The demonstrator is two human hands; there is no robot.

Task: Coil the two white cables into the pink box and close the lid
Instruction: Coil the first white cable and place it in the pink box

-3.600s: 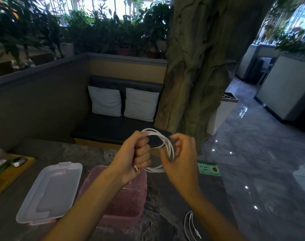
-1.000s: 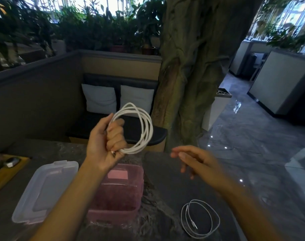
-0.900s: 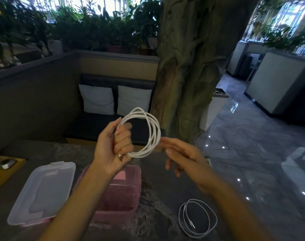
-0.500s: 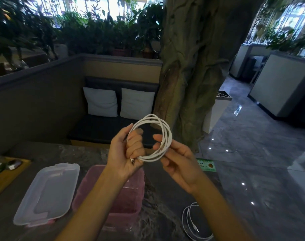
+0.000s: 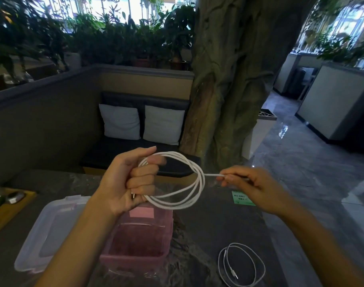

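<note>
Up above the table, in the one head view we have, our left hand (image 5: 131, 181) is clenched around one side of the coiled white cable (image 5: 185, 183), fingers wrapped over the gathered loops so they cannot spring apart. We judge this fist is there as an anchor: it keeps the ring shape while the other hand works the loose end. Our right hand (image 5: 253, 187) pinches the free tail of that same cable between thumb and fingertips (image 5: 223, 179), drawn out sideways from the coil and taut. The tail seems to pass through or around the loops where it meets them, which suggests we are wrapping or tucking it to bind the coil, though exactly how it threads is too fine to tell.

Below the hands, the pink box (image 5: 139, 243) stands open on the dark marbled table (image 5: 208, 224), almost directly under the coil, so dropping it in should need only a short lowering. Its clear lid (image 5: 46, 230) lies flat just beside the box on the left, out of the way until closing. The second white cable (image 5: 241, 264) lies already looped on the table to the right of the box, near our right forearm, untouched and waiting its turn.

Neither cable is in the box yet.
</note>
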